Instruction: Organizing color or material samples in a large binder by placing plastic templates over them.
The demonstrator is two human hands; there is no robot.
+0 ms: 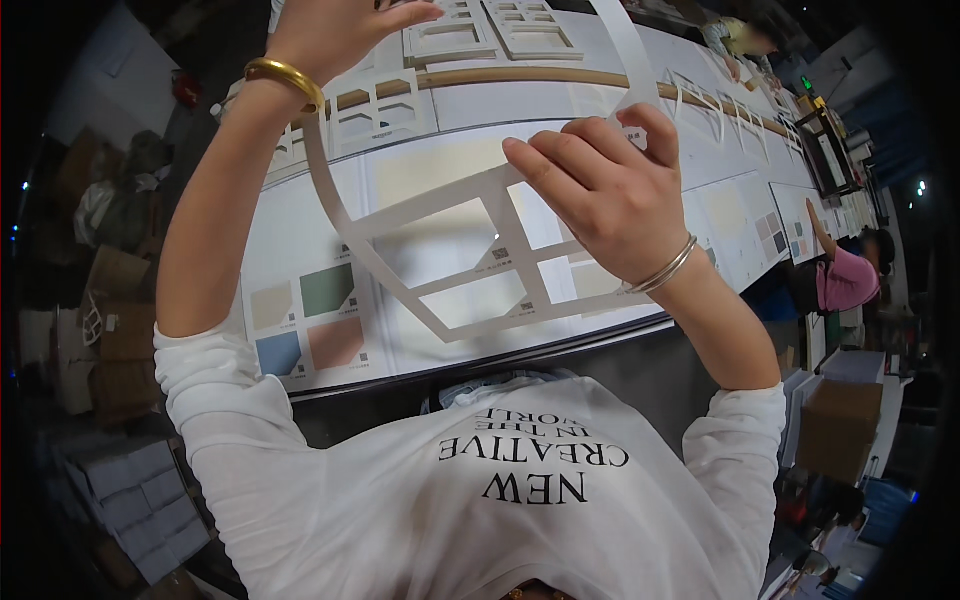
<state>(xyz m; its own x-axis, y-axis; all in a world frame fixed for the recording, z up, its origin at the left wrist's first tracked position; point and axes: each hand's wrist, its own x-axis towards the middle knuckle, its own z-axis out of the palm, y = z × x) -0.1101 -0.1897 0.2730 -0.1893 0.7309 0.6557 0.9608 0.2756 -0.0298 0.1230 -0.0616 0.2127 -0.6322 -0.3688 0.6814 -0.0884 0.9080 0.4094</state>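
A white die-cut card frame [400,292] with several window openings is tilted above an open sample book [255,350]. My right hand [625,190], wearing silver bangles, has its fingers closed over the frame's upper edge. One white strip [625,50] rises from beside that hand and leaves through the top of the picture. Another white strip [322,175] curves up from the frame's left corner toward my left wrist. My left hand [325,35], with a gold bangle, is at the top edge. One finger points right; the others are cut off, so its grip is hidden.
The book's left page bears green [328,291], blue, beige and salmon swatches. Beyond it lie a long tan rod [530,75] and more white frames [530,30]. At right, a person in pink [850,275] reaches over another swatch page [750,220]. Boxes [840,425] stand right.
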